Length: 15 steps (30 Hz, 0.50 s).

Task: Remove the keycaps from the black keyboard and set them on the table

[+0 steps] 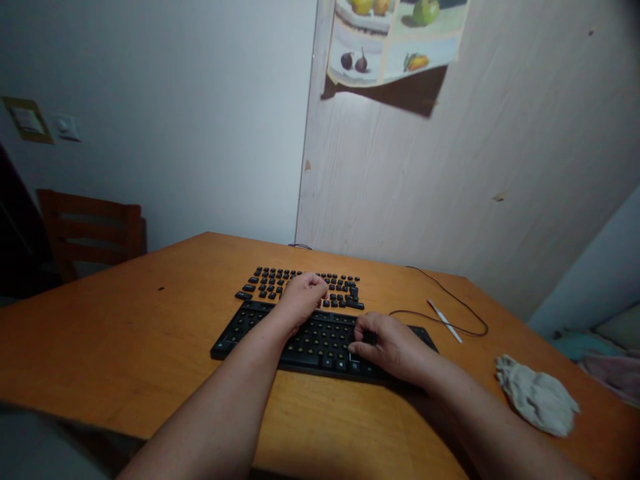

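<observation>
A black keyboard lies on the wooden table, with most of its keycaps off and small round key stems showing. Behind it, loose black keycaps are laid out in rows. My left hand is over the keycap rows at the keyboard's back edge, its fingers pinched together; what they hold, if anything, is too small to name. Over the right part of the keyboard is my right hand, thumb and curled forefinger apart, with nothing visible between them.
A thin black cable curls behind the keyboard on the right, beside a white stick-like tool. Farther right lies a crumpled pale cloth. A wooden chair stands at the left. The wall borders the table at the back.
</observation>
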Available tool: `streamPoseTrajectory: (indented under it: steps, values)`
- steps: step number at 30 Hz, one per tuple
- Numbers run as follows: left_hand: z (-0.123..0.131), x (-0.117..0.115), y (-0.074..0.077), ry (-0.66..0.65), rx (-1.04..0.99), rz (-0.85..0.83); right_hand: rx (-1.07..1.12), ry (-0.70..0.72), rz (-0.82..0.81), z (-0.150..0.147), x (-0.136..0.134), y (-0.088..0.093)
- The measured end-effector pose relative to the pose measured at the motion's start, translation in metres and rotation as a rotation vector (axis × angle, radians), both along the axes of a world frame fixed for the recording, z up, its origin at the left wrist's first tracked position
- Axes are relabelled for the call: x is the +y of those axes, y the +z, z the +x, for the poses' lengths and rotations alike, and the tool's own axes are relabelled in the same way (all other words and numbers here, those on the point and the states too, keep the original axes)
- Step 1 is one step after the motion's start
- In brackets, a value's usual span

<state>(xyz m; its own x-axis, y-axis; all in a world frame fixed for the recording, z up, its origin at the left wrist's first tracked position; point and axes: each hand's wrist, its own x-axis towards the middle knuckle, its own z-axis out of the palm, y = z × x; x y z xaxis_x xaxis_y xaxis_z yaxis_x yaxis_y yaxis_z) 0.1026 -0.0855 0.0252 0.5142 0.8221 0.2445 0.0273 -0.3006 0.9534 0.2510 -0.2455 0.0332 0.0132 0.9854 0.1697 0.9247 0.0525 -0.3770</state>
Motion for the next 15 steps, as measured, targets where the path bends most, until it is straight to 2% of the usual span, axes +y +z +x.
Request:
streamPoseTrajectory:
  steps: [8,12,15]
  values:
    - [0.000,0.002,-0.001,0.003,0.000,0.012,0.069,-0.018,0.068,0.007,-0.005,0.007]
    - [0.000,0.000,0.000,0.003,0.016,0.039,-0.049,-0.076,0.043,0.000,-0.006,0.003]
    - [-0.001,0.000,0.002,0.010,0.017,0.038,-0.127,-0.060,0.055,-0.004,-0.004,0.001]
